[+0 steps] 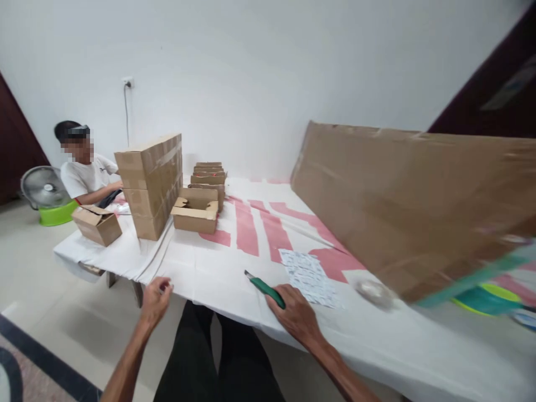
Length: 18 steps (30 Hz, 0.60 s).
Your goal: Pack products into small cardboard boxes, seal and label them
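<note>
My right hand (pixel 295 312) is wrapped round a green utility knife (pixel 263 287), held low over the white-covered table (pixel 218 273). Its blade end points away to the left. A sheet of small printed labels (pixel 310 276) lies just beyond that hand. My left hand (pixel 157 298) hovers at the table's near edge with its fingers curled in a pinch; whatever is between them, if anything, is too small to make out. Ahead of it on the table sits an open cardboard box (pixel 195 220), with several more open boxes (pixel 208 176) lined up behind.
A stack of closed cartons (pixel 146 190) stands at the left, a smaller carton (pixel 97 224) beside it. Another person (pixel 86 173) sits beyond, near a fan (pixel 46 187). On the right, a large cardboard box (pixel 410 206) takes up much of the table, by a tape roll (pixel 374 293).
</note>
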Motion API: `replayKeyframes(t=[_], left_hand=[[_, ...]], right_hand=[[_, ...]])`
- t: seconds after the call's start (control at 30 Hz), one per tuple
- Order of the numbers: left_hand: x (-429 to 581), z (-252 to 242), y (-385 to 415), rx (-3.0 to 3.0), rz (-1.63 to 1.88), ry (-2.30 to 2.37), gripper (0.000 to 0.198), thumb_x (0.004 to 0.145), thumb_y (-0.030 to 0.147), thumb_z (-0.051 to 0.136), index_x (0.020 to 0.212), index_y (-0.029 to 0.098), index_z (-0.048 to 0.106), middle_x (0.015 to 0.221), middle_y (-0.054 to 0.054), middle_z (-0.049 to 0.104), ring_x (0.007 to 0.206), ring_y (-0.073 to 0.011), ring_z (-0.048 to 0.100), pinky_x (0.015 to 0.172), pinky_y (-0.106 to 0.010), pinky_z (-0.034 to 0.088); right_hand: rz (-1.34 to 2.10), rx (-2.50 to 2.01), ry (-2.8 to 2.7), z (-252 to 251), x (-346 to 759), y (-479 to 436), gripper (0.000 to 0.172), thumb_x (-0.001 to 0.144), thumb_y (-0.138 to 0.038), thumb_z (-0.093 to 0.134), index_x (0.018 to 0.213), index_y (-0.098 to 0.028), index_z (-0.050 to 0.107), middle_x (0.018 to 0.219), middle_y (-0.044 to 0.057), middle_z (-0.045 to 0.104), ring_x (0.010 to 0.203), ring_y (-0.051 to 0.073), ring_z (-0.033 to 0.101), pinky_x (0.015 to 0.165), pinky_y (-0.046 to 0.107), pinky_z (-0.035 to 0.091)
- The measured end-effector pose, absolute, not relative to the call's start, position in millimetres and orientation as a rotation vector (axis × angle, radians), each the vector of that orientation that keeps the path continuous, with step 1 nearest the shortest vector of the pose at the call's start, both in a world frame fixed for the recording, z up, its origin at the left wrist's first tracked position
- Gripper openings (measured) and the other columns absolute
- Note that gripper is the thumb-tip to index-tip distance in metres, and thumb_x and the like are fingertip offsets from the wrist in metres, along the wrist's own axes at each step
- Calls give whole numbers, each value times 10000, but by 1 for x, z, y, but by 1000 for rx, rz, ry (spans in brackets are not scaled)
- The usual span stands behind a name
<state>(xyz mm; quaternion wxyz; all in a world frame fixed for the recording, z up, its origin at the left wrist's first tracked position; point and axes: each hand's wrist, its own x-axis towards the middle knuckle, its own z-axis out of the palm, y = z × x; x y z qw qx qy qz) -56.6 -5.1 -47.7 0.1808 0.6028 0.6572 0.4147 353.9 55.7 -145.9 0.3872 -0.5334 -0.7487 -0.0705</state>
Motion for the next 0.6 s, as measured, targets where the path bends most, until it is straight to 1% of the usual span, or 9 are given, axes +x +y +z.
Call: replayKeyframes(t=[0.03,0.1,0.17,0.23,0.3,0.4,0.47,0.6], left_hand=[[-84,-34,6,1668,1211,1971,301,842,367,618,1056,204,754,966,-88,745,858,-262,699,845,-399,583],[-139,-3,31,1580,1271,2215,440,799,343,692,1204,173,725,1152,-142,695,1057,-321,676,1002,-481,551],[-189,26,55,1470,1295,2438,559,788,338,755,1308,144,689,1311,-201,603,1289,-405,569,1114,-545,478],[-225,49,79,1376,1262,2595,639,795,346,798,1383,141,656,1421,-231,514,1369,-467,491,1141,-587,441],[-249,64,99,1339,1182,2680,663,825,336,797,1444,172,625,1497,-233,448,1395,-491,452,1141,-609,425],[-265,72,122,1347,1024,2734,639,874,320,777,1480,213,604,1546,-223,414,1394,-490,429,1131,-645,398],[-270,73,132,1368,923,2749,603,901,309,763,1471,186,610,1532,-230,429,1361,-469,447,1119,-654,388],[-276,72,141,1432,786,2776,498,973,274,678,1448,135,622,1522,-238,431,1274,-402,520,1076,-600,432]], right_hand=[[-169,-1349,-1908,-149,355,57,260,990,-435,512,864,-244,635,875,104,680,852,282,624,815,419,499],[-151,-1344,-1910,-153,357,59,260,976,-452,516,878,-246,639,885,112,692,855,294,633,824,438,507],[-137,-1350,-1910,-156,360,59,264,959,-472,522,885,-250,645,892,121,703,861,307,643,832,455,516],[-124,-1359,-1917,-157,362,59,268,946,-486,532,892,-252,653,900,126,710,872,312,655,841,461,525],[-128,-1358,-1929,-156,363,58,271,946,-490,537,892,-252,655,910,127,712,875,307,663,837,455,532],[-184,-1329,-1939,-157,365,58,286,967,-497,528,902,-248,653,916,122,711,871,298,666,831,445,538],[-236,-1295,-1941,-158,366,58,299,983,-502,524,921,-240,654,907,115,708,866,293,667,834,441,541],[-294,-1267,-1957,-160,368,58,314,1004,-506,510,938,-236,656,902,108,705,859,288,668,833,436,542]])
